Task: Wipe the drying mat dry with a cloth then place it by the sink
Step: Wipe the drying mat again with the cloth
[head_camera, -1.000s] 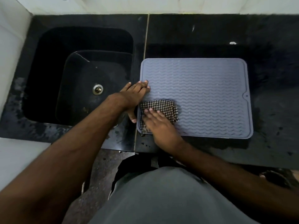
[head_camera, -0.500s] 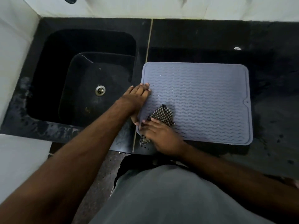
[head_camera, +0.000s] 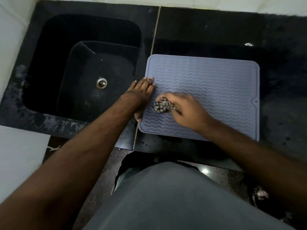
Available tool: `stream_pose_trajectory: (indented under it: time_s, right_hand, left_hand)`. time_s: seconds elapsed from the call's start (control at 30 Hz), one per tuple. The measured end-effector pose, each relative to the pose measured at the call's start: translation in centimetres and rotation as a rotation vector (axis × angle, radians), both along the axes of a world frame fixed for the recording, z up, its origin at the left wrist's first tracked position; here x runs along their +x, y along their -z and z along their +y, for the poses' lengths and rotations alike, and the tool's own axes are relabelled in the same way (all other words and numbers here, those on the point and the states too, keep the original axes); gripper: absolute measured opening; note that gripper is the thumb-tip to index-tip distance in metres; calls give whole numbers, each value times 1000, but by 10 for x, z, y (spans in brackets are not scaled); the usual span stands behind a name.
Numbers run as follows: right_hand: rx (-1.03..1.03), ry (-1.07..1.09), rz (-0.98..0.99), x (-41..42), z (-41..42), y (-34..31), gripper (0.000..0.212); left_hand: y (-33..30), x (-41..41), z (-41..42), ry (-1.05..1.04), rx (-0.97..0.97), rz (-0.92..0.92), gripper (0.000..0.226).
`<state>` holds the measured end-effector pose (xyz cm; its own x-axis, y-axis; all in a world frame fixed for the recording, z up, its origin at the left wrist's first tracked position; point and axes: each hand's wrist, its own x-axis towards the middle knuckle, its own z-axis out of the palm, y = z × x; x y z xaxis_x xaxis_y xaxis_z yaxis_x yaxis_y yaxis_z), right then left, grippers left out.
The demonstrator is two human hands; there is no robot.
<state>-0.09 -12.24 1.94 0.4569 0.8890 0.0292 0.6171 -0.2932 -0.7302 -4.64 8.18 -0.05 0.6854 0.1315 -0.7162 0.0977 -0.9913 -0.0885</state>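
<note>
A grey-blue drying mat [head_camera: 207, 90] with wavy ridges lies flat on the black counter, just right of the sink [head_camera: 86, 68]. My left hand [head_camera: 141, 93] lies flat with fingers together on the mat's left edge, pressing it down. My right hand [head_camera: 184, 110] is closed around a bunched black-and-white checked cloth [head_camera: 162, 106], held against the mat's left-middle area. Most of the cloth is hidden under my fingers. Small water drops glint on the mat's ridges.
The black counter [head_camera: 282, 80] runs right and behind the mat, with wet spots near its front edge [head_camera: 154, 143]. The sink's drain [head_camera: 101, 83] sits in the basin. White tiled wall borders the back and left. My grey-clothed body fills the bottom.
My right hand bunched the cloth and moved it from the mat's near left corner up and rightward onto the mat. My left hand stayed on the left edge.
</note>
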Motion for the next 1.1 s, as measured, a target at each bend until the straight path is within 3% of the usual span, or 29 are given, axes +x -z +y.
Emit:
stream_pose_trajectory:
  time_s: [0.1,0.23,0.5,0.63,0.77,0.87,1.03,1.1]
  right_hand:
    - [49,-76,59,-40,15,23,50]
    - [-171,-469,-360,-49,-9,69,57]
    - [-270,-650,-372,-13,-9,48,60]
    - [-163,-581,-285,14,-43,49,31]
    - [-162,-418,-273,22,-82,47,48]
    - [-206,-313,-224,28,-112,49,58]
    - [-197,-252,-177,47,-173,38,28]
    - [-189,-181,-172,54,-199,33,26]
  left_hand:
    - [4,-1,6,9,-4,-21,148]
    - [0,-2,2,13,27,23,154]
    - [-3,0,-22,-11,166,73,154]
    - [-8,2,-39,-46,171,72,113]
    - [-2,0,-54,-75,181,1,79]
    - [3,-2,-55,-87,171,-42,75]
    - [-5,-5,-45,-63,116,-63,90]
    - [-8,-6,-42,-56,98,-68,99]
